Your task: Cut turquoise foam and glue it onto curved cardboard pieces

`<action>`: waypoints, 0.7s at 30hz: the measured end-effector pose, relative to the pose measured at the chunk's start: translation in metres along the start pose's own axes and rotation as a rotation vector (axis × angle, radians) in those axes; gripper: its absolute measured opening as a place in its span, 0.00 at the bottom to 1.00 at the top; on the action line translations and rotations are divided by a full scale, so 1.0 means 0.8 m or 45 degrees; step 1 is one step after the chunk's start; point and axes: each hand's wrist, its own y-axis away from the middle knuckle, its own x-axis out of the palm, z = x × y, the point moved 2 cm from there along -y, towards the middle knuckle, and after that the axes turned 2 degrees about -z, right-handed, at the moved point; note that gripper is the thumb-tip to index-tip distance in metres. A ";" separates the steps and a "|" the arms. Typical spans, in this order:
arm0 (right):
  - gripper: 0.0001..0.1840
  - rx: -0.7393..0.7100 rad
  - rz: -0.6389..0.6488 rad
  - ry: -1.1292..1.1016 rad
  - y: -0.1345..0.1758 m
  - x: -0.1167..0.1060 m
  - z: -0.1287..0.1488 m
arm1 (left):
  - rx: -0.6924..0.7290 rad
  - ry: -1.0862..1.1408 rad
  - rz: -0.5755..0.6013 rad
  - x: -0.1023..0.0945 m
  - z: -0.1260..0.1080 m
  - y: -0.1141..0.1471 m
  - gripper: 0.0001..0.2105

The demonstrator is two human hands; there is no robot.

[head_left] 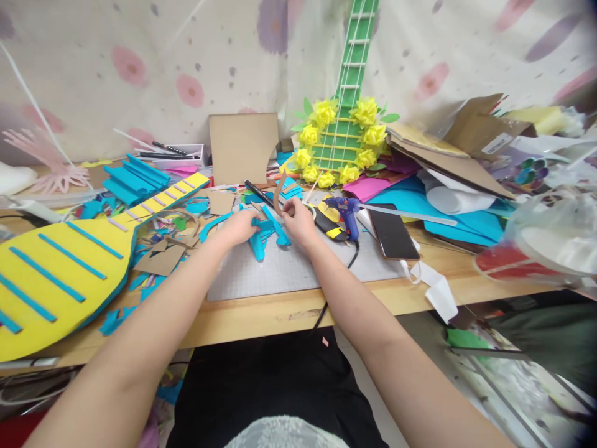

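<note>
My left hand (240,228) is closed on some blue paper scraps (258,246), low over the grey cutting mat (275,277). A curved brown cardboard strip (278,191) rises from the pinched fingers of my right hand (301,223). More blue pieces lie between the two hands. Just right of my right hand are a blue hot glue gun (347,214) with a long clear stick in it and a black-and-yellow tool (330,225), partly covered. Behind my hands lies a black pen (258,192).
A yellow guitar-shaped cutout (56,267) lies at left beside heaped scraps (163,256). A green guitar shape with yellow flowers (342,140) stands against the curtain. On the right are a phone (394,233), blue sheets (466,214) and a red-and-white tub (522,258). The glue gun's cord (345,274) crosses the table edge.
</note>
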 end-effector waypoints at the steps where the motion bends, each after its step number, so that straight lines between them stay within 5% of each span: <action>1: 0.05 -0.003 0.005 0.002 0.000 0.000 0.000 | -0.003 -0.020 -0.043 0.000 -0.006 0.001 0.11; 5: 0.04 -0.016 -0.036 -0.004 -0.002 0.000 -0.002 | -0.122 -0.001 -0.184 0.000 -0.021 0.007 0.12; 15: 0.03 -0.003 -0.082 -0.063 -0.003 0.001 -0.004 | -0.454 0.159 -0.222 -0.012 -0.013 0.010 0.19; 21: 0.04 0.036 -0.095 -0.055 -0.006 0.001 -0.010 | -0.318 0.154 -0.147 -0.033 0.027 0.007 0.19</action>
